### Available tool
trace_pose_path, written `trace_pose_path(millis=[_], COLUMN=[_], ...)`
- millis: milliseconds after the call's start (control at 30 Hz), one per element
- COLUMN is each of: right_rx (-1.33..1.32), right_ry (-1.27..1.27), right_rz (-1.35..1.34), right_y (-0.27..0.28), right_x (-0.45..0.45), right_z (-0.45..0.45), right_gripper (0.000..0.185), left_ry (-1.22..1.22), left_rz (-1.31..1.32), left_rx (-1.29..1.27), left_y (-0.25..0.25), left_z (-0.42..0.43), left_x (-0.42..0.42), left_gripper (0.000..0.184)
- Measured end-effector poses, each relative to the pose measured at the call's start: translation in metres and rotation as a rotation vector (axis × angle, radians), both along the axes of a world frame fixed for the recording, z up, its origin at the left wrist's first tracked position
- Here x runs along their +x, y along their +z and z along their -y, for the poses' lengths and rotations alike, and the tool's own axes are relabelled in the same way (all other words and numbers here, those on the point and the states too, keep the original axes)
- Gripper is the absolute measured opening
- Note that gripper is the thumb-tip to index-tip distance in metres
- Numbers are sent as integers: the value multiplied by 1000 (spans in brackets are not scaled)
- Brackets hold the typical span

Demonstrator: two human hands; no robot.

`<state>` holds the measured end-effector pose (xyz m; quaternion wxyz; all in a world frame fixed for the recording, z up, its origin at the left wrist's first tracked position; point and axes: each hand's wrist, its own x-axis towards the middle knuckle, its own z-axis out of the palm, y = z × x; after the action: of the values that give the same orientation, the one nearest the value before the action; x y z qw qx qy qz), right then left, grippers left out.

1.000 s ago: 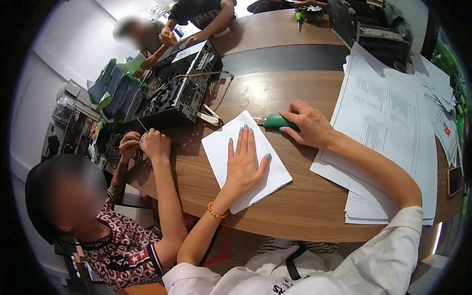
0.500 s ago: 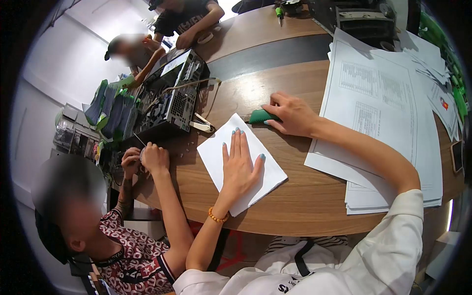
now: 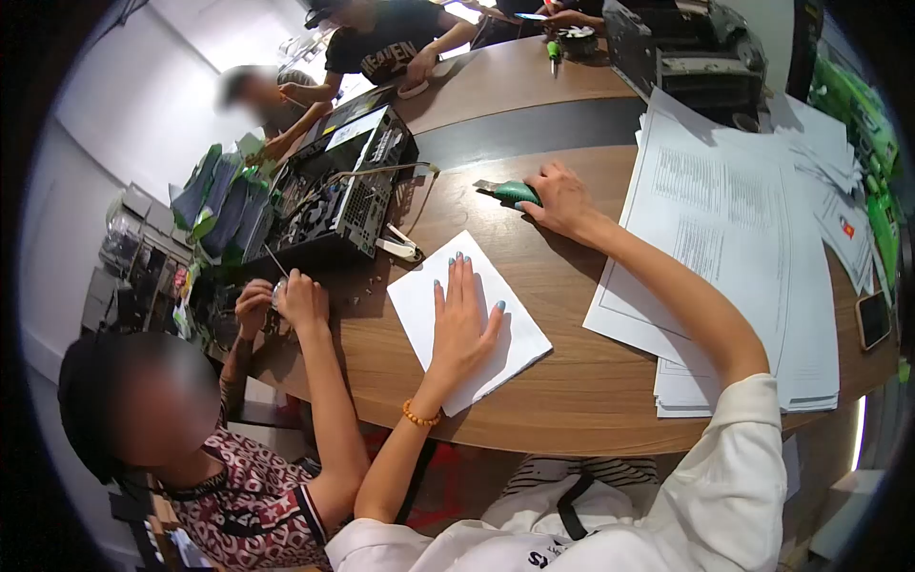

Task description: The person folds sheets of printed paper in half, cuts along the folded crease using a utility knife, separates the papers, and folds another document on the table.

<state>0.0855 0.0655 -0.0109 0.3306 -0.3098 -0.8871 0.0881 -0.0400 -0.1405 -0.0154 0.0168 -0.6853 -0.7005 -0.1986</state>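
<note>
While the left hand (image 3: 460,334) presses flat on the paper (image 3: 518,338), fingers extended and thumb out, a bracelet (image 3: 420,414) circles its wrist near the counter's (image 3: 572,405) edge. To the left, a co-worker's hands (image 3: 286,300) are close together. Beyond the paper and apart from the left hand, the right hand (image 3: 565,202) is closed on the rear end of the cutter (image 3: 512,193), blade pointing left; whether it touches the counter, I cannot tell. Sheets (image 3: 739,191) lie right of it, an uncovered computer case (image 3: 357,195) stands left, and farthest lies a green tool (image 3: 554,50).
</note>
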Motion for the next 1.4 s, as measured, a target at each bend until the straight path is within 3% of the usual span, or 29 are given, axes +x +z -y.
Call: trace_pose_path(millis=[33, 100, 133, 167, 200, 233, 300, 333, 367, 400, 500, 633, 700, 833, 900, 1000, 1033, 1100, 1133, 1200, 1400], right_rx=[-13, 36, 28, 18, -265, -252, -897, -887, -1111, -1337, -1509, -1492, -1339, -1270, -1340, -1316, -1279, -1222, -1219, -1178, -1080], right_ry=[-22, 6, 48, 93, 157, 173, 201, 207, 187, 159, 192, 302, 253, 209, 306, 234, 199, 246, 280, 322, 219], right_rz=[49, 54, -101, -256, -191, -171, -165, -148, -158, -167, -222, -127, -59, 91, 17, -3, 11, -61, -61, -43, 76], right_y=[2, 6, 8, 10, 24, 32, 41, 43, 44, 44, 43, 35, 29, 31, 34, 32, 33, 26, 26, 19, 32], right_x=[0, 0, -2, -5, -1, 4, 11, 14, 19, 22, 20, 12, 10, 6, 12, 10, 9, 6, 4, 0, 27], right_z=[2, 12, 21, 31, 46, 59, 77, 78, 78, 80, 89, 93, 95, 101, 108, 112, 114, 119, 121, 119, 108], right_gripper=[29, 31, 32, 35, 37, 37, 37, 37, 41, 46, 50, 50, 28, 24, 22, 21, 19, 23, 24, 28, 33], left_ry=[13, 7, 39, 39, 109, 181, 280, 336, 379, 408, 361, 302, 289, 264, 214, 151, 127, 40, -6, -124, -103], left_rz=[16, 346, 497, 480, 458, 435, 559, 927, 1297, 1461, 1692, 1779, 1763, 1829, 1817, 1345, 1349, 517, 523, 40, 5], left_rx=[15, 140, 224, 355, 458, 558, 653, 705, 743, 722, 672, 646, 632, 531, 466, 356, 340, 123, 110, -53, -78], left_y=[-1, 1, 5, 4, 10, 15, 12, 15, 18, 28, 19, 18, 14, 14, 11, 18, 24, 33, 36, 37, 30], left_z=[1, 3, 5, 8, 11, 15, 20, 26, 31, 40, 53, 55, 57, 61, 61, 71, 77, 84, 87, 91, 87], left_x=[-3, -8, -7, -13, -12, -12, -20, -22, -23, -18, -27, -28, -32, -30, -29, -24, -21, -10, -2, 11, 19], left_gripper=[62, 55, 50, 47, 46, 45, 47, 48, 49, 51, 52, 53, 53, 53, 52, 50, 50, 51, 51, 55, 61])
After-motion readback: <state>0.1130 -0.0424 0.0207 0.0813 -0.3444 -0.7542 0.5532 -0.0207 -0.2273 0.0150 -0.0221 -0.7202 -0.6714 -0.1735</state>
